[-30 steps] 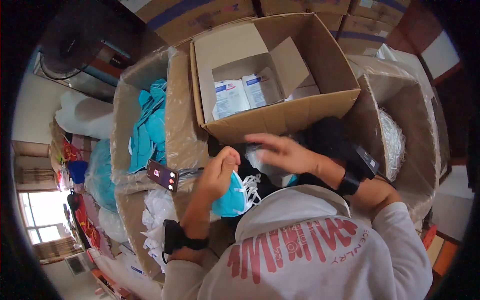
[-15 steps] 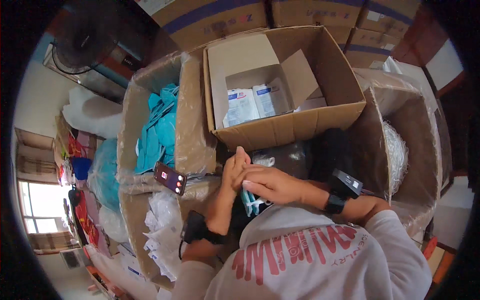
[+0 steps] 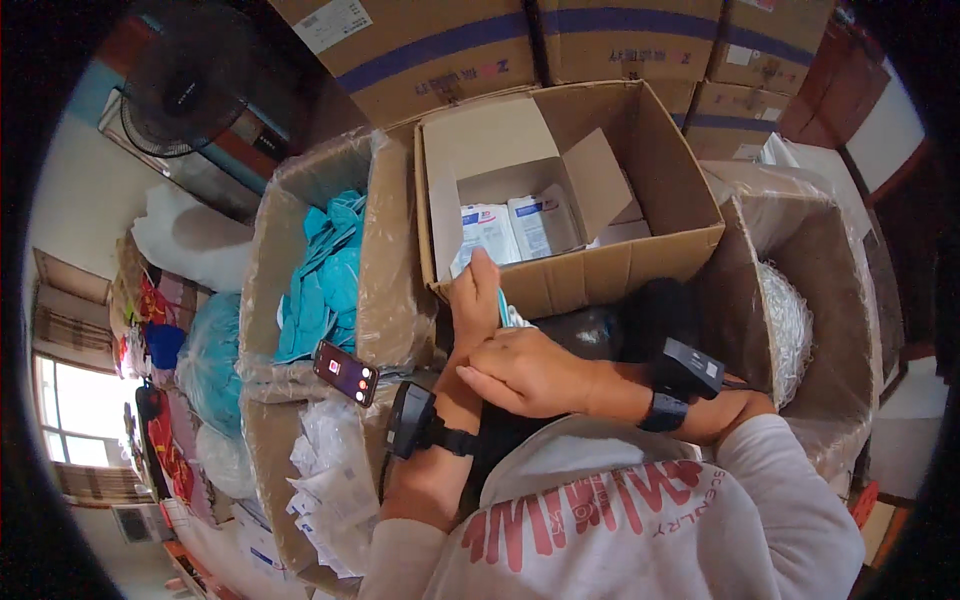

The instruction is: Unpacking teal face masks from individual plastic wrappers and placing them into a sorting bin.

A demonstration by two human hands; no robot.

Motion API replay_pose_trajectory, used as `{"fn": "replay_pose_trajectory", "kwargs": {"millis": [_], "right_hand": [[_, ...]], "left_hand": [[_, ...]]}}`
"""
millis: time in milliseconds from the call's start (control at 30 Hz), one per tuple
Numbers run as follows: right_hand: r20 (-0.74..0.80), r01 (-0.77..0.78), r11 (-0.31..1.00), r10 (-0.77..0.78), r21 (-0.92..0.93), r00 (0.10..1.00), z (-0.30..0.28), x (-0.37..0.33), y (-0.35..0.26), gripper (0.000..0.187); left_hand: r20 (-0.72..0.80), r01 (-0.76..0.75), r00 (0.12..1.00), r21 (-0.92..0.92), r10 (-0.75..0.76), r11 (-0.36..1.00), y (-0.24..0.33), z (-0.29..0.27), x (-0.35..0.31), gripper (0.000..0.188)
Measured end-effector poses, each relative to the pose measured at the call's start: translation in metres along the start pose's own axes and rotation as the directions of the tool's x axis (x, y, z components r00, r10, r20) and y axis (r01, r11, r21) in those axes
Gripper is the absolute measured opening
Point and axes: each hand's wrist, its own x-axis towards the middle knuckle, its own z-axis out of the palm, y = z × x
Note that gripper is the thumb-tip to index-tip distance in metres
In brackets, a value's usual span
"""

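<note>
My left hand is closed in front of the large carton, its thumb pointing up toward the carton's rim. A teal face mask with white loops shows as a thin edge past its fingers, mostly hidden by the hand. My right hand crosses over at the left wrist, fingers curled; what they hold, if anything, is hidden. Ahead, an inner box inside the large carton holds white printed packets. Teal mask pieces fill a plastic-lined box at left.
A phone with a lit screen rests on the box edge at left. Below it, a box holds clear-and-white packaging. At right, a lined box holds a white stringy bundle. Sealed cartons are stacked behind, and a fan stands far left.
My left hand has moved up and forward toward the carton, and the teal mask with it. My right hand has stayed close to its place, now over the left wrist. The view has tilted slightly.
</note>
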Motion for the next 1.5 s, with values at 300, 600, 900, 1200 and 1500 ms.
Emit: {"fn": "replay_pose_trajectory", "kwargs": {"millis": [300, 600, 900, 1200, 1500], "right_hand": [[-0.424, 0.046, 0.998, -0.061, -0.047, 0.904, -0.051, 0.009, 0.045, 0.024], [-0.009, -0.447, 0.435, 0.725, 0.782, 0.689, -0.01, -0.021, 0.044, 0.034], [0.049, -0.679, 0.697, 0.689, 0.23, 0.723, -0.018, -0.056, 0.053, 0.021], [-0.234, -0.148, 0.917, 0.246, 0.371, 0.941, -0.007, 0.031, 0.004, 0.029], [-0.151, 0.301, 0.925, -0.271, 0.233, 0.951, 0.017, 0.021, -0.042, 0.013]], "left_hand": [[-0.313, 0.173, 0.916, -0.253, -0.25, 0.952, 0.023, -0.014, 0.045, 0.049], [-0.518, 0.053, 0.849, -0.116, -0.106, 0.992, 0.007, -0.002, 0.043, 0.052], [-0.437, 0.099, 0.899, 0.149, -0.024, 0.984, -0.012, -0.022, 0.031, 0.052], [-0.152, 0.223, 0.962, -0.044, -0.227, 0.974, -0.012, 0.013, 0.025, 0.043], [-0.467, 0.149, 0.882, 0.147, -0.064, 0.978, -0.024, -0.019, 0.059, 0.056]]}}
